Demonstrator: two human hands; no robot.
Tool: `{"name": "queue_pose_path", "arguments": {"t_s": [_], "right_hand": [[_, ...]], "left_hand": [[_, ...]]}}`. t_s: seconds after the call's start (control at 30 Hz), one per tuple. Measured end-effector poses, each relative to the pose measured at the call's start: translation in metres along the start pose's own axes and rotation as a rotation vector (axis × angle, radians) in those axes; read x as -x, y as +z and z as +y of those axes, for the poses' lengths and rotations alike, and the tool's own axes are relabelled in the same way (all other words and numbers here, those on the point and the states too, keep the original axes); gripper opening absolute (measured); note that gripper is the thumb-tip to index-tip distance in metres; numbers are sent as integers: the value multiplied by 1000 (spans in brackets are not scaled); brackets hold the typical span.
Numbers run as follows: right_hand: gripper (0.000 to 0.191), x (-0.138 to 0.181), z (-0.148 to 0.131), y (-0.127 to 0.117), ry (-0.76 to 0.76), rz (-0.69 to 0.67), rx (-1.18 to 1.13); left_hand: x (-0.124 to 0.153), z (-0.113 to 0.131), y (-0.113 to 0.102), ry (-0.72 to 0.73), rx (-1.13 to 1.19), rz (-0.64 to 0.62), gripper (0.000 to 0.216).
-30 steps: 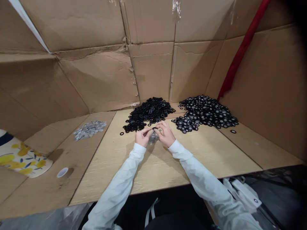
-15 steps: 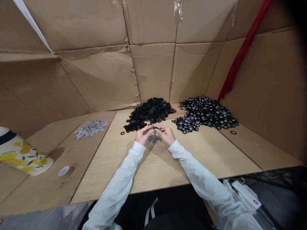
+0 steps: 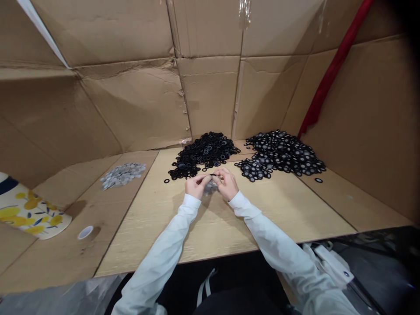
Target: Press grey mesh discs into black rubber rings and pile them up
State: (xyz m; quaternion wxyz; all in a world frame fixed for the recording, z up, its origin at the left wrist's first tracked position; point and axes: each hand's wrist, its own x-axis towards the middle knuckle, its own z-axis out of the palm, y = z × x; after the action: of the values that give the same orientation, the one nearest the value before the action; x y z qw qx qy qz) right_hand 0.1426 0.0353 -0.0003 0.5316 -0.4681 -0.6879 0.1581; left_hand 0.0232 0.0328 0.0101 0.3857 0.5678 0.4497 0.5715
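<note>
Pinching a thin black ring (image 3: 213,175) between left hand (image 3: 195,187) and right hand (image 3: 227,184), near the black-ring heap (image 3: 210,148), best press evenly.

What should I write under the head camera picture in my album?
Left hand and right hand hold a small black ring between them, near a pile of black rings.

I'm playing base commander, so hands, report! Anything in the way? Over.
Left hand and right hand: pinching a black ring together. Gray discs below the hands. Ring pile just beyond; nothing visibly blocking.
</note>
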Motion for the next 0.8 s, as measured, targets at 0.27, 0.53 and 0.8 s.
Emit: {"name": "queue_pose_path", "arguments": {"t_s": [0.27, 0.53, 0.8], "right_hand": [[7, 1, 1, -1, -33, 20, 37], [9, 2, -3, 0, -25, 27, -105], [10, 4, -5, 2, -13, 1, -76]], "left_hand": [[3, 0, -1, -109, 137, -81, 25], [4, -4, 2, -608, 691, -297, 26], [10, -2, 5, -679, 809, -386, 25]]}}
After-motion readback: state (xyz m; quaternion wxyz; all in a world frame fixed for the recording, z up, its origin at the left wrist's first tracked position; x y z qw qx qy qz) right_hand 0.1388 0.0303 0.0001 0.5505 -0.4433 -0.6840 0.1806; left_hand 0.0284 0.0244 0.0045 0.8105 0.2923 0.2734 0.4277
